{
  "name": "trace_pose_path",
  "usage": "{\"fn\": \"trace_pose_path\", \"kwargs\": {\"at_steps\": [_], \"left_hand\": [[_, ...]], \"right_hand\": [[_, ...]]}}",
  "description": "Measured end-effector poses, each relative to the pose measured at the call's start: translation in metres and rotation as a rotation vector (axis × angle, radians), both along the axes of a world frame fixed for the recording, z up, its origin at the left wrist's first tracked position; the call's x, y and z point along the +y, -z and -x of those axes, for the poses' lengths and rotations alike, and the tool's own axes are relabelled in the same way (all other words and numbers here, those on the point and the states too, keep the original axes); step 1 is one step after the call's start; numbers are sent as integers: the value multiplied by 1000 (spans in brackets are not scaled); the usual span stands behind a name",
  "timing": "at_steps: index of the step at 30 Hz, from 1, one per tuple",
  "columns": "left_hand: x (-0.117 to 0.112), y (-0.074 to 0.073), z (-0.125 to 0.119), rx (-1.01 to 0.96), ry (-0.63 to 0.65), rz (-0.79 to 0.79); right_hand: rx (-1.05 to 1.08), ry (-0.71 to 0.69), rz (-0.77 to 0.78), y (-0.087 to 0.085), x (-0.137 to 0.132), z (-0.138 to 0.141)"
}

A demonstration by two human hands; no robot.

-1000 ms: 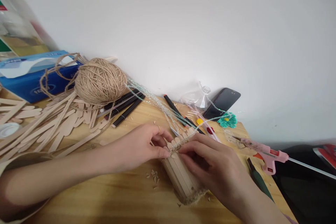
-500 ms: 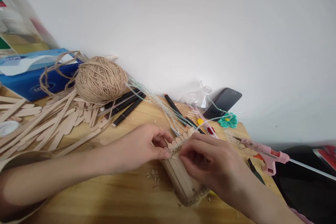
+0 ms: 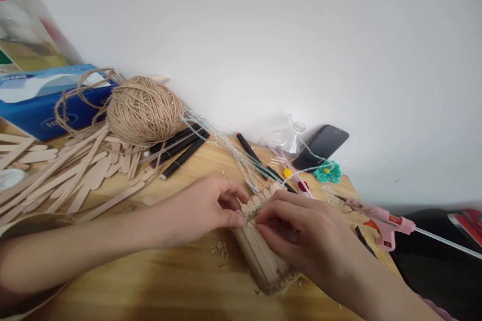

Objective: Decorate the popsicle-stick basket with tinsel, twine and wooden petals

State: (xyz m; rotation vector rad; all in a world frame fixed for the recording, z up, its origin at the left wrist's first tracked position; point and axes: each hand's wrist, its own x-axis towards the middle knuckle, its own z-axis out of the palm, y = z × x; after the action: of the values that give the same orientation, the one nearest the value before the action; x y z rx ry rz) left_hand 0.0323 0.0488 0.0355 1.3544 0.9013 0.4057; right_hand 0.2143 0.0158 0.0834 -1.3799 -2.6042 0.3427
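Note:
A box-like piece built of wooden craft sticks (image 3: 259,256) lies tilted on the table, with rounded stick ends along its far edge and frayed twine round its near end. My left hand (image 3: 214,205) pinches the far left corner of this piece between thumb and fingers. Across the stick ends runs a glittery silver-green pipe cleaner (image 3: 257,206). My right hand (image 3: 305,225) is closed in a pinch at that strip, over the right part of the piece. Its fingertips partly hide what they grip.
A jute twine ball (image 3: 145,110) sits by a blue tissue pack (image 3: 79,108), with loose craft sticks (image 3: 90,175) below. Black markers (image 3: 184,155), glittery pipe cleaners (image 3: 226,143), a phone (image 3: 322,148), a teal flower (image 3: 327,172) and a pink glue gun (image 3: 384,218) lie around.
The view has shifted very slightly. Both hands keep nearly the same pose on the craft-stick piece; the right fingertips have moved only a little.

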Motion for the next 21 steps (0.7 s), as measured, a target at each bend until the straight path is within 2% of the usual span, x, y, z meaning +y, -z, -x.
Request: {"fn": "trace_pose_path", "kwargs": {"at_steps": [10,21], "left_hand": [[0,2,0,-4,-2,19],[0,-1,-1,-4,-2,16]], "right_hand": [[220,-24,-12,5,-12,-6],[223,-45,-83,11,-12,-6]]}}
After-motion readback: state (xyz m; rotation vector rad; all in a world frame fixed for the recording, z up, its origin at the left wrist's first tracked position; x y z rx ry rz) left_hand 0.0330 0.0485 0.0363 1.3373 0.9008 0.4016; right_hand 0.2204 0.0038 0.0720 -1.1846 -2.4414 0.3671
